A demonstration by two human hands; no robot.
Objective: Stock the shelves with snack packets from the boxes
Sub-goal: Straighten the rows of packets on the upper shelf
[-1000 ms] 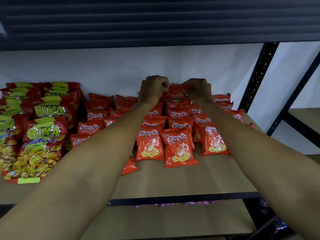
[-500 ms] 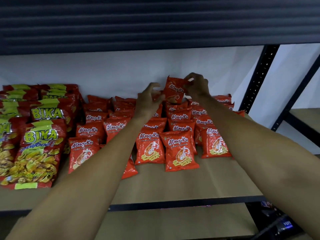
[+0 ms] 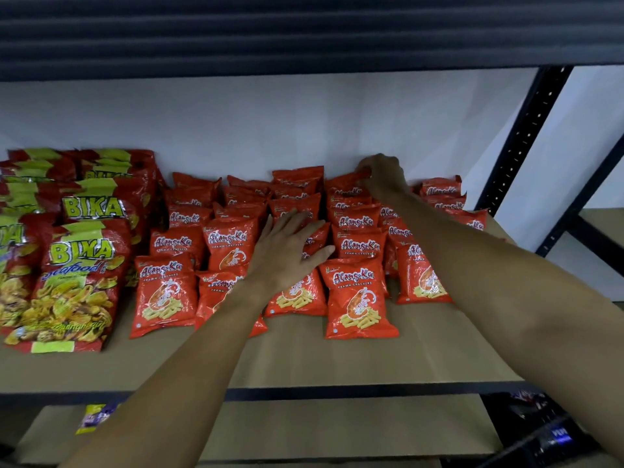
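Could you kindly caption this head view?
Left hand flat on glossy orange prawn-cracker packets; right hand pinches a rear packet.

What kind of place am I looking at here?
Likely a shop or stockroom: a metal-framed shelf with a punched upright, stocked with rows of identical prawn cracker packets beside Bika bags.
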